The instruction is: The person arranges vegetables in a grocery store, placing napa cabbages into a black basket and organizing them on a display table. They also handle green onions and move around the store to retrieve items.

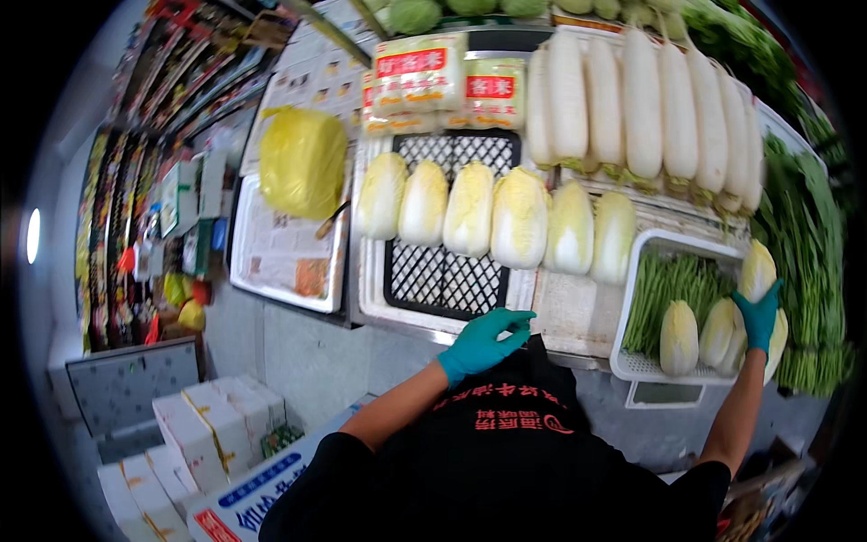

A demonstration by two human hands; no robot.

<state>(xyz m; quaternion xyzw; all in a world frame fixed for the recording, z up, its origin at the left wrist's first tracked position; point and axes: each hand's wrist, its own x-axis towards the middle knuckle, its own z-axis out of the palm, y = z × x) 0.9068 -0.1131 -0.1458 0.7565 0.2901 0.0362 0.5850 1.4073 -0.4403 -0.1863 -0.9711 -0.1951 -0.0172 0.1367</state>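
Observation:
My right hand [760, 315], in a teal glove, grips the lower end of a napa cabbage [757, 265] at the right side of a white plastic basket [633, 362]. In the basket are thin green stalks or beans [670, 284], a napa cabbage [679, 342] and more cabbages partly hidden by the hand. My left hand [486, 344], also gloved, is held before me over the stand's front edge. Its thumb and fingers are apart around nothing. Beyond it, several napa cabbages [467, 210] lie side by side across a black lattice crate [443, 284] and a white foam surface [576, 305].
Daikon radishes [643, 108] lie behind the cabbage row, beside printed plastic packages [420, 74]. Leafy green bundles [806, 271] flank the basket. At left are a yellow plastic bag [303, 162] and a wood-handled tool [332, 221]. White foam boxes [210, 427] stand on the floor.

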